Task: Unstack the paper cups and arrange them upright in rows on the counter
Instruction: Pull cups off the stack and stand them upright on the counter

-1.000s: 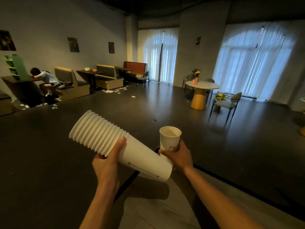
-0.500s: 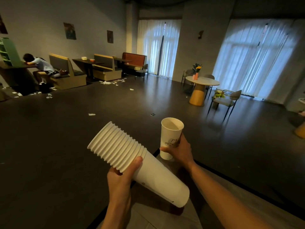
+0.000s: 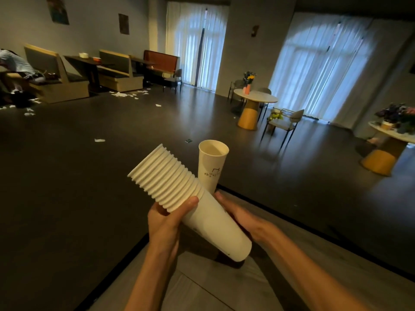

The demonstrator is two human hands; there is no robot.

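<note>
A tall stack of white paper cups (image 3: 190, 203) lies tilted, rims up-left and base down-right, held around its middle by my left hand (image 3: 167, 221). Behind the stack a single white paper cup (image 3: 213, 164) with small dark print stands upright at the far corner of the grey counter (image 3: 303, 254); the stack hides its base. My right hand (image 3: 242, 217) reaches in behind the stack with fingers stretched out. The fingertips lie next to the single cup's foot and no finger wraps the cup. Whether they touch it is hidden.
The counter has a black edge, and beyond it lies a dark floor with paper scraps. Round tables with flowers (image 3: 254, 98) and chairs (image 3: 285, 122) stand on the right. Booth seats (image 3: 116, 72) line the left wall, where a person (image 3: 15, 66) leans over a table.
My right hand lowered the single cup to the counter's corner and slid down off its side. The stack and my left hand shifted right, closer to the cup. The view turned right.
</note>
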